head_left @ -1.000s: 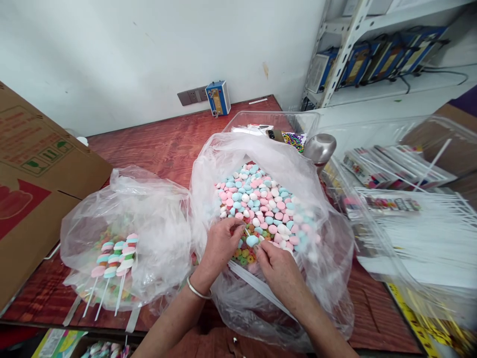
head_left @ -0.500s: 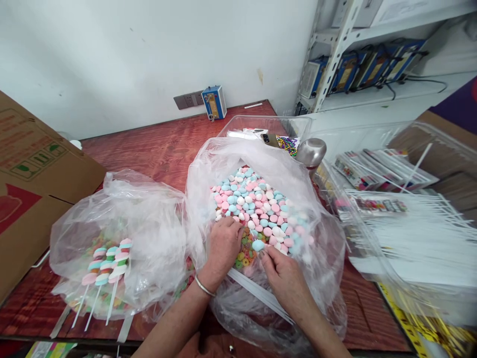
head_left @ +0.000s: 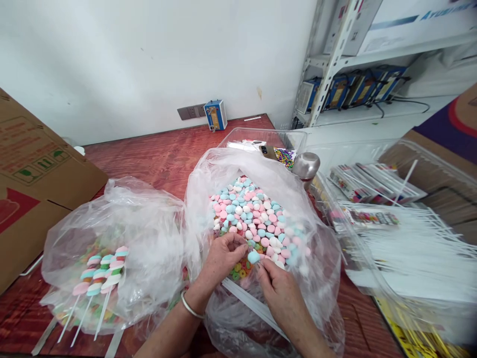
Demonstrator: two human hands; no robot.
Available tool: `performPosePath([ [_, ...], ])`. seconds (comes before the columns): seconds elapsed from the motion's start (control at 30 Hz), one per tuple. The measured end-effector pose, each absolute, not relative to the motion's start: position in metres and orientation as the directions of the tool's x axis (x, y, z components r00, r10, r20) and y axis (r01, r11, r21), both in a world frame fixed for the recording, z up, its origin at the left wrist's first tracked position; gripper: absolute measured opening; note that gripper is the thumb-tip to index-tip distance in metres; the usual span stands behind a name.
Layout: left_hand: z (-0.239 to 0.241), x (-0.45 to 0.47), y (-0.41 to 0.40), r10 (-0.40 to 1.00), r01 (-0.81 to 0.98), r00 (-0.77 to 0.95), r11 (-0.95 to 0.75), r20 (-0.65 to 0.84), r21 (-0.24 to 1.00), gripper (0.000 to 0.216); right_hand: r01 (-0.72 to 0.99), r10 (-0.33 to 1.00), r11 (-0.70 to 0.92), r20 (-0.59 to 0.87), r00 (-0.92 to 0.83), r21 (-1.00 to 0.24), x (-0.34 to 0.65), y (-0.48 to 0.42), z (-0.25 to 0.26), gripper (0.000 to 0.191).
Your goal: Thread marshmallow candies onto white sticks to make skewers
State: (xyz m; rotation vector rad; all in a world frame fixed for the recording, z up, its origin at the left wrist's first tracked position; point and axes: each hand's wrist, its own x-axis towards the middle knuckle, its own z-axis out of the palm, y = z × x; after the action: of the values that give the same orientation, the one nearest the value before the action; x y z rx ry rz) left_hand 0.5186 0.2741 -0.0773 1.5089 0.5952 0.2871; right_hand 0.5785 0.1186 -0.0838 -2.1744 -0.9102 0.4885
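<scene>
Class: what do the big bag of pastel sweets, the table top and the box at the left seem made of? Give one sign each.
Bag: thin clear plastic film, crinkled and glossy, sweets showing through.
Table top: wood or wood veneer, red-brown with visible grain, slight sheen.
Box: brown cardboard, matt, printed, with folded flaps.

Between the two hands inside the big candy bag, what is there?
In the head view, one pale blue candy lies between the left hand and the right hand, with small coloured ring candies just beside and below it.
</scene>
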Motion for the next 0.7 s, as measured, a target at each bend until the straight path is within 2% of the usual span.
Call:
performPosePath([
  [0.07,-0.081,0.519,0.269,0.519,0.153,0.826,0.175,-0.223,0.973,0.022,0.493,0.728,-0.496,-0.032,0.685,-0.715,0.578,0.117,-0.084,0.036],
  [0.17,-0.086,0.519,0.264,0.571,0.067,0.777,0.341,-0.263,0.938,0.027,0.584,0.779,-0.443,0.032,0.627,-0.681,0.576,0.113,-0.088,0.036],
  [0.3,-0.086,0.518,0.263,0.602,0.004,0.759,0.375,-0.246,0.927,0.031,0.627,0.806,-0.466,-0.008,0.591,-0.624,0.574,0.105,-0.099,0.044],
  [0.43,-0.091,0.515,0.255,0.625,0.003,0.760,0.275,-0.181,0.961,0.031,0.585,0.815,-0.479,-0.083,0.574,-0.654,0.574,0.099,-0.106,0.043],
  [0.57,-0.097,0.512,0.244,0.703,-0.016,0.710,0.083,-0.048,0.996,0.023,0.540,0.812,-0.466,-0.095,0.576,-0.701,0.573,0.101,-0.103,0.041],
  [0.7,-0.092,0.508,0.248,0.582,0.054,0.808,-0.223,0.088,0.973,0.011,0.469,0.801,-0.447,-0.107,0.589,-0.762,0.574,0.107,-0.100,0.041],
])
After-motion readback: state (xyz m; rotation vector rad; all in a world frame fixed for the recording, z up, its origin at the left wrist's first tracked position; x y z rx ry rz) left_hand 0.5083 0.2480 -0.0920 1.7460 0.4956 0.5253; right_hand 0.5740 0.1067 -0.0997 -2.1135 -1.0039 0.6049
